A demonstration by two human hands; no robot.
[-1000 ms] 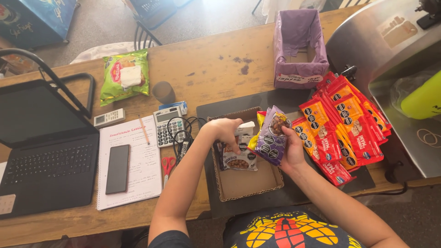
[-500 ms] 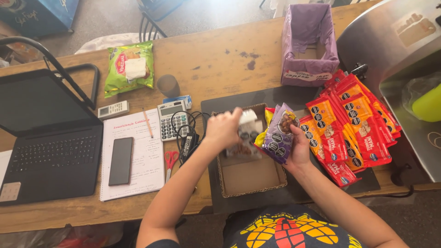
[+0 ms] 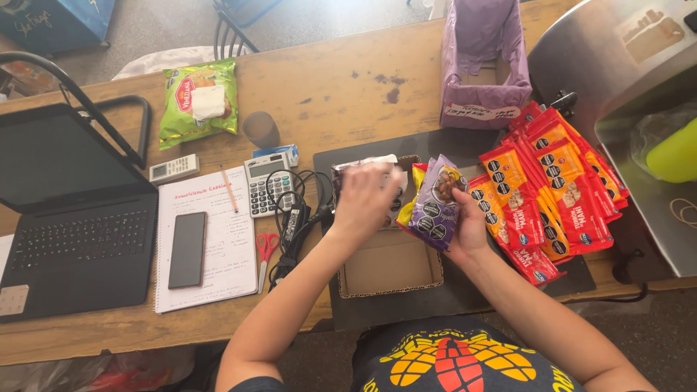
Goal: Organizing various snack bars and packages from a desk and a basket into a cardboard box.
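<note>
My left hand reaches into the far end of a shallow cardboard box and grips a blurred silvery snack packet there. My right hand holds a fan of snack packets beside the box's right rim, a purple packet in front and yellow ones behind it. The near half of the box shows bare cardboard. A dark mat lies under the box.
Several red and orange snack packets lie fanned out to the right. A purple-lined box stands behind them, a metal machine at far right. To the left lie cables, a calculator, scissors, a notebook with phone, a laptop and a green bag.
My left hand has moved up from the middle of the box to its far end with a packet. The dark packet seen lying in the box earlier is gone from its floor.
</note>
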